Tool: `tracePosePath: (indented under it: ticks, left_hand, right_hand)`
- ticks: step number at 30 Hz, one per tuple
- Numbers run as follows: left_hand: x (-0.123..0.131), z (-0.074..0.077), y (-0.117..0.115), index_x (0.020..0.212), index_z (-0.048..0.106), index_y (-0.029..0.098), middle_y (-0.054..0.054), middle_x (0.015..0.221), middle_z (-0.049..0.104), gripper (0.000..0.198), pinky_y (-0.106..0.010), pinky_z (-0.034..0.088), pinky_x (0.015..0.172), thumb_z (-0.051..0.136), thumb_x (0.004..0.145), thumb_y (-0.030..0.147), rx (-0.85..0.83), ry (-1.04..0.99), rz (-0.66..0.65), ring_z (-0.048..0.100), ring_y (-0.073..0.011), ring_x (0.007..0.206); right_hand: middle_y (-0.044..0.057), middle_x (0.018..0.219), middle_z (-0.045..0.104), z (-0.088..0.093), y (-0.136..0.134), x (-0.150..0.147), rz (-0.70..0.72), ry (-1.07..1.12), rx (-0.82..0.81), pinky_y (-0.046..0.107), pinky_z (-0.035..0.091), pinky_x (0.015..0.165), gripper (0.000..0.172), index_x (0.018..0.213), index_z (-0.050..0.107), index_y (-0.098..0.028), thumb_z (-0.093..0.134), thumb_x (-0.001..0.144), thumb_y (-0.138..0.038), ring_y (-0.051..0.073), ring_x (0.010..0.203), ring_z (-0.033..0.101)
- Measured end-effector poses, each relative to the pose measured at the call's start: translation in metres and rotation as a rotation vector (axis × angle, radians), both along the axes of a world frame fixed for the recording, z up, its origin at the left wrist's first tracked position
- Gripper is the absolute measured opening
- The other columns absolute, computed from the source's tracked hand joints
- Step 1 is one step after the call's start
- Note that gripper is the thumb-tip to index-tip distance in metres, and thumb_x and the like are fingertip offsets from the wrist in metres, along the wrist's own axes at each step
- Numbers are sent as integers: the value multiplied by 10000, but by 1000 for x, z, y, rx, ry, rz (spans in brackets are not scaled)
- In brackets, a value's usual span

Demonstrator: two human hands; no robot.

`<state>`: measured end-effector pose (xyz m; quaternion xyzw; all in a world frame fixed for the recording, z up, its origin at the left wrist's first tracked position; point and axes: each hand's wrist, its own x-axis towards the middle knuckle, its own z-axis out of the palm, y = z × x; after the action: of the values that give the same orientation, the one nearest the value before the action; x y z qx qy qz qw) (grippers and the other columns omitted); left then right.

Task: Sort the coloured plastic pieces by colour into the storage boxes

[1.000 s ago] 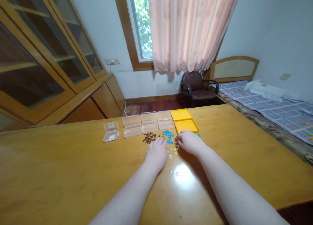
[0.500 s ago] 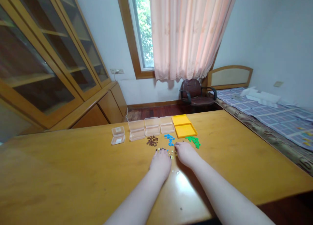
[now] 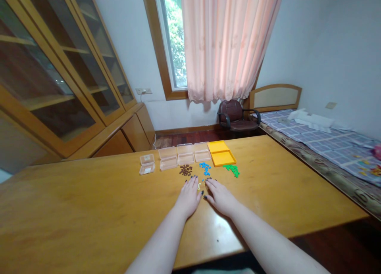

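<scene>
My left hand (image 3: 189, 196) lies palm down on the table, fingers stretched forward and thumb out to the side. Facing it, my right hand (image 3: 220, 196) rests the same way, with its thumb pointing inward. Between the two are small pale yellow pieces (image 3: 199, 186), partly hidden by the fingers. One small blue piece lies just beyond the fingertips. Farther off sit a pile of brown pieces (image 3: 186, 170), a cluster of blue pieces (image 3: 205, 168) and, to the right, a heap of green pieces (image 3: 232, 170).
Behind the piles stand several clear plastic boxes (image 3: 168, 163) with raised lids and an opened yellow case (image 3: 224, 158). The wooden table (image 3: 98, 210) extends to both sides. A brown armchair (image 3: 235, 115) and a bed (image 3: 321, 135) are beyond it, a glass-fronted cabinet (image 3: 68, 68) at left.
My right hand has come back from its reach and flattened on the table. Both hands now frame the yellow pieces, which sit closer together; loose bits near the wrists are gone from sight.
</scene>
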<state>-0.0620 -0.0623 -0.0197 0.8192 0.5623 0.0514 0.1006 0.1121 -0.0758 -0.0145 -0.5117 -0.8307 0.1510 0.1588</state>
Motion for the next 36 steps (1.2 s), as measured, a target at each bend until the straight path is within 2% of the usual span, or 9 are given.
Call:
tracePosePath:
  ticks: [3, 7, 12, 19, 24, 27, 32, 34, 36]
  left_hand:
    - [-4, -4, -3, 1378, 317, 102, -117, 1451, 317, 546, -384, 206, 1126, 359, 871, 301, -7, -100, -15, 277, -200, 1343]
    - [-10, -9, -2, 1341, 387, 110, -122, 1396, 408, 504, -410, 253, 1108, 366, 858, 253, -24, -292, 4, 358, -211, 1297]
    - [-15, -12, 5, 1273, 472, 142, -116, 1300, 508, 445, -400, 336, 1064, 376, 844, 209, 7, -536, 77, 460, -198, 1211]
    - [-17, -20, 5, 1232, 513, 164, -100, 1262, 537, 509, -415, 329, 1064, 424, 738, 82, 5, -643, 58, 475, -204, 1187]
    - [-18, -30, 13, 1190, 520, 148, -122, 1221, 548, 410, -402, 384, 1017, 419, 792, 148, 17, -979, 244, 526, -196, 1129]
    - [-22, -24, 15, 1139, 533, 162, -107, 1184, 568, 338, -379, 427, 965, 415, 828, 221, 89, -1213, 333, 564, -184, 1065]
    - [-41, 2, 7, 1043, 562, 157, -82, 1020, 624, 292, -311, 490, 824, 439, 807, 277, 328, -1411, 539, 600, -150, 866]
    - [-54, 10, 2, 1032, 574, 155, -80, 992, 634, 302, -309, 499, 793, 450, 790, 287, 296, -1386, 559, 603, -161, 862]
    - [-71, 12, -4, 994, 610, 157, -82, 988, 647, 298, -336, 495, 820, 478, 767, 297, 158, -1263, 468, 607, -186, 899]
  right_hand:
    - [110, 1388, 428, -2, -3, -2, 53, 15, 51, 377, 237, 1099, 526, 1332, 428, -154, 451, 857, -379, 214, 1291, 357]
    - [101, 1454, 325, -6, 9, -3, -53, -61, 86, 521, 94, 1096, 539, 1334, 431, -210, 437, 857, -462, 286, 1356, 206]
    - [89, 1475, 281, -10, 32, -5, -154, -111, 101, 578, 21, 1068, 533, 1315, 459, -256, 377, 866, -532, 324, 1367, 150]
    - [138, 1470, 273, -17, 13, -6, -144, -42, 60, 454, 146, 1107, 617, 1372, 366, -115, 360, 879, -486, 272, 1365, 195]
    - [171, 1481, 222, -18, 1, -21, -40, -9, 40, 436, 148, 1115, 773, 1392, 312, -82, 470, 804, -558, 277, 1376, 153]
    - [187, 1481, 208, -14, 9, -36, 10, 6, 2, 421, 158, 1116, 829, 1394, 299, -64, 508, 774, -573, 279, 1376, 153]
    - [170, 1465, 268, -13, 21, -63, 171, 7, 32, 413, 197, 1106, 794, 1376, 350, -98, 520, 768, -578, 288, 1345, 248]
    - [163, 1444, 319, -14, 23, -75, 230, 3, 64, 413, 213, 1100, 704, 1357, 386, -107, 481, 811, -540, 279, 1330, 285]
    - [165, 1421, 361, -16, 25, -89, 279, 6, 98, 406, 225, 1096, 616, 1342, 406, -100, 435, 857, -480, 260, 1320, 310]
